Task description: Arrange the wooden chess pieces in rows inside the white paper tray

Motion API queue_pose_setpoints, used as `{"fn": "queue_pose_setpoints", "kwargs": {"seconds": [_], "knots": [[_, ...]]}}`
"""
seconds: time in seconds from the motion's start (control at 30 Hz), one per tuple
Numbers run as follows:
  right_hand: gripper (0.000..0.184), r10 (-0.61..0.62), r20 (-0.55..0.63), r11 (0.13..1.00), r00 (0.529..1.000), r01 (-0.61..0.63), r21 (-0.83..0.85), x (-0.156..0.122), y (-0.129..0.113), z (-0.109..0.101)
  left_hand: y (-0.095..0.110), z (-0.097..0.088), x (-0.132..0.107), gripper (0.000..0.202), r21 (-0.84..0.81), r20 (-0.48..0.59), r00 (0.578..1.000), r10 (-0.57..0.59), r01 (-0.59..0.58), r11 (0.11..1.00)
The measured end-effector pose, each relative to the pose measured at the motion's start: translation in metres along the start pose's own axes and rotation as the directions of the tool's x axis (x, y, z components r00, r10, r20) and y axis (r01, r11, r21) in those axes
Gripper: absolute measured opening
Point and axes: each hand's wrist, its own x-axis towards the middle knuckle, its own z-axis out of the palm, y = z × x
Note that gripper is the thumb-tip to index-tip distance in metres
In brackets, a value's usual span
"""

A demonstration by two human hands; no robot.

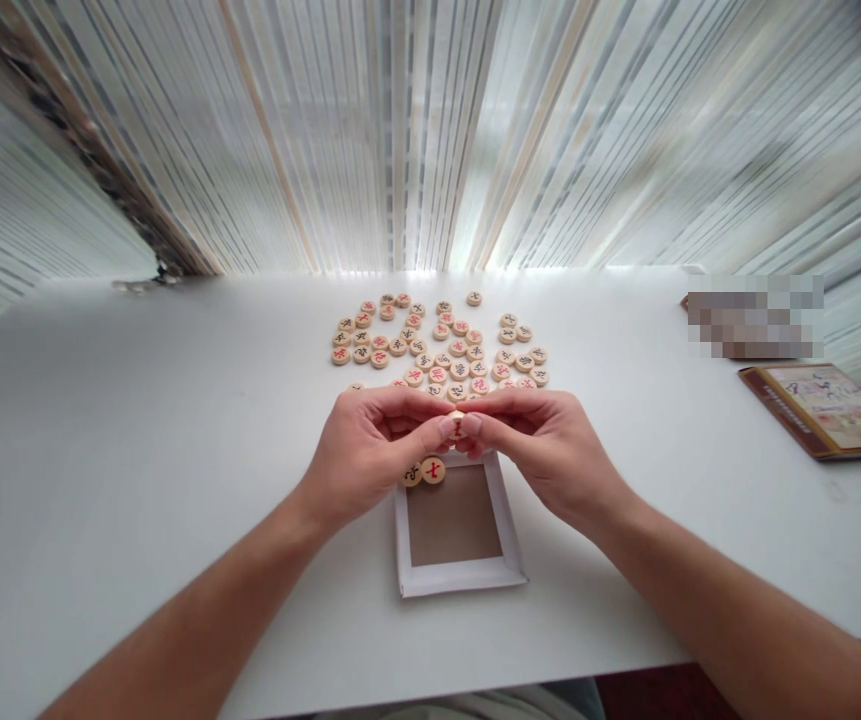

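Note:
Between the fingertips of both hands is a round wooden Chinese chess piece [458, 427] with a red character. My left hand [377, 440] pinches its left side, and my right hand [539, 435] pinches its right side. Just below them lies a shallow white box [464, 578] with a brown bottom. A piece with a red character [434, 470] and one with a black character [411, 474] sit side by side at the box's upper left corner; my left hand partly covers the latter. Beyond my hands, several loose chess pieces [459, 369] spread over the white table, the nearest partly hidden by my fingers.
A brown-edged box or booklet [827, 405] with a printed cover lies at the right of the table [175, 430]. Behind it is another brown item [752, 320], mostly blurred out. A striped curtain [400, 130] hangs along the table's far edge.

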Motion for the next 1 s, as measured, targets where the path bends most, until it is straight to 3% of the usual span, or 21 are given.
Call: {"fn": "queue_pose_setpoints", "kwargs": {"seconds": [0.4,0.77,1.0], "knots": [[0.020,0.191,0.044,0.958,0.981,-0.196,0.209,0.0018,-0.0052,-0.0029,-0.0039,-0.0034,0.0018,0.030,-0.090,0.049,0.998,-0.048,0.052,0.995],[0.029,0.150,0.065,0.977,0.987,-0.158,0.140,-0.0004,-0.0031,-0.0013,-0.0003,-0.0011,0.0023,0.028,-0.052,0.008,1.000,-0.007,0.007,0.999],[0.039,0.130,0.055,0.989,0.990,-0.134,0.069,0.0005,-0.0005,-0.0034,-0.0037,-0.0016,-0.0016,0.032,0.109,0.043,0.995,0.089,-0.093,0.990]]}}
